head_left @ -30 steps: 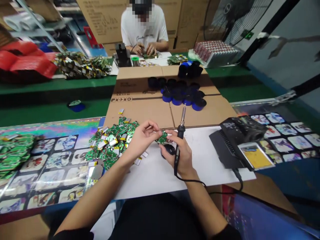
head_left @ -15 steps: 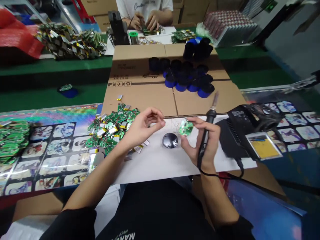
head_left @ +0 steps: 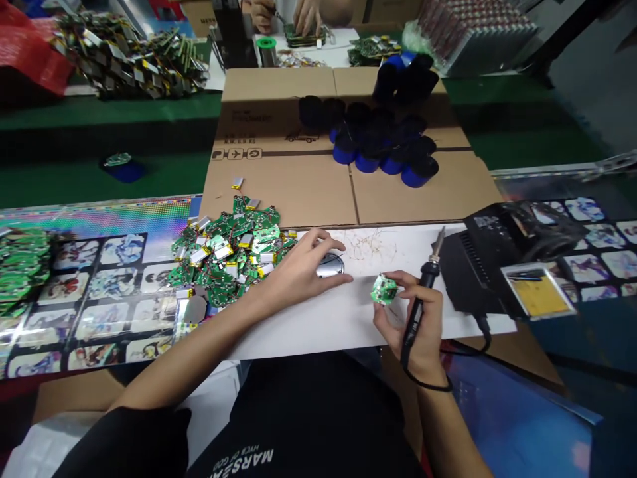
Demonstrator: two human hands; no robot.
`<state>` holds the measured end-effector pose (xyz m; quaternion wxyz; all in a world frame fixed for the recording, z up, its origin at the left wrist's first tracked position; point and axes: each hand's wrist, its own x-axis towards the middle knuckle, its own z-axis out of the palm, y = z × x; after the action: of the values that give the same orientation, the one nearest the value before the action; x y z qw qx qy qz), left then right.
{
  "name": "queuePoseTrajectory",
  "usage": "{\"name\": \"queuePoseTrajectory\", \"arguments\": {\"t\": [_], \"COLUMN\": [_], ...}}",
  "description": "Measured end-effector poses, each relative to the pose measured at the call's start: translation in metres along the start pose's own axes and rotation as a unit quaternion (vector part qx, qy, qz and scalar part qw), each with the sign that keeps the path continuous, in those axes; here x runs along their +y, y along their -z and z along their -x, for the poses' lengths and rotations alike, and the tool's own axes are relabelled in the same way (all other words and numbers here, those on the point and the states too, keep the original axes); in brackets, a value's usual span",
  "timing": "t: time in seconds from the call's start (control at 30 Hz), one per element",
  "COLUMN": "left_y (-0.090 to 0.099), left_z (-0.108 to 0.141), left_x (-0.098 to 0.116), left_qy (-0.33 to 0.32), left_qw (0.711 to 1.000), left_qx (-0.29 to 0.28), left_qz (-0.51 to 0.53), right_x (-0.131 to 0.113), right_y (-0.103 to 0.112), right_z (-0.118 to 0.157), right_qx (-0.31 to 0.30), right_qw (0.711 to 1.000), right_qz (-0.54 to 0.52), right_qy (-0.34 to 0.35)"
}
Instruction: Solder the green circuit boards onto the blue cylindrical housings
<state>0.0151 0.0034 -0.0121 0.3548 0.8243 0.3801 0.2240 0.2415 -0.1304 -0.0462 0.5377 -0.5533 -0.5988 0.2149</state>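
Note:
My left hand (head_left: 298,265) lies with its fingers stretched over a round silver-and-black dome (head_left: 332,267), which it partly hides. My right hand (head_left: 415,312) grips a black soldering iron (head_left: 417,309), its metal tip pointing up and away. The fingertips of that hand also pinch a small round green circuit board (head_left: 384,289). A heap of green circuit boards with small batteries attached (head_left: 229,249) lies left of my left hand. Both hands are over a white sheet (head_left: 318,325), which has thin wire clippings (head_left: 371,245) scattered on it.
A black soldering station (head_left: 497,252) stands to the right, beside a yellow sponge tray (head_left: 537,295). Blue-and-black cylinders (head_left: 378,143) stand on flattened cardboard (head_left: 283,192) ahead. More boards (head_left: 20,272) lie on a printed holographic sheet (head_left: 114,285). A co-worker's hands (head_left: 308,16) work at the far side.
My left hand has moved from near the board onto the dome. My right hand has carried the board and iron to the right and toward me. The view has tilted downward.

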Motion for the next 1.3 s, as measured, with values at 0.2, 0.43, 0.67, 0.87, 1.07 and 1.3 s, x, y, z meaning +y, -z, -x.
{"name": "queuePoseTrajectory", "arguments": {"t": [0.2, 0.43, 0.67, 0.87, 1.07, 1.3], "left_y": [0.013, 0.001, -0.003, -0.001, -0.002, -0.002], "left_z": [-0.002, 0.007, 0.013, 0.017, 0.018, 0.020], "left_x": [-0.002, -0.004, -0.008, -0.005, -0.006, -0.005], "left_qy": [0.082, 0.146, 0.125, 0.102, 0.079, 0.026], "left_qw": [0.972, 0.904, 0.902, 0.938, 0.968, 0.977], "left_qx": [-0.008, -0.031, -0.015, -0.016, -0.011, -0.029], "left_qz": [0.218, 0.400, 0.414, 0.332, 0.236, 0.208], "right_x": [-0.014, -0.013, -0.011, -0.010, -0.019, -0.027], "right_y": [-0.026, -0.045, -0.037, -0.037, -0.031, -0.040], "right_z": [0.000, -0.015, -0.024, -0.023, -0.036, -0.048], "right_qx": [-0.051, -0.090, -0.140, -0.144, -0.085, -0.077], "right_qw": [0.999, 0.988, 0.979, 0.983, 0.996, 0.993], "right_qz": [0.016, 0.098, 0.095, 0.087, 0.001, -0.039], "right_qy": [0.003, 0.079, 0.116, 0.074, 0.040, 0.077]}}
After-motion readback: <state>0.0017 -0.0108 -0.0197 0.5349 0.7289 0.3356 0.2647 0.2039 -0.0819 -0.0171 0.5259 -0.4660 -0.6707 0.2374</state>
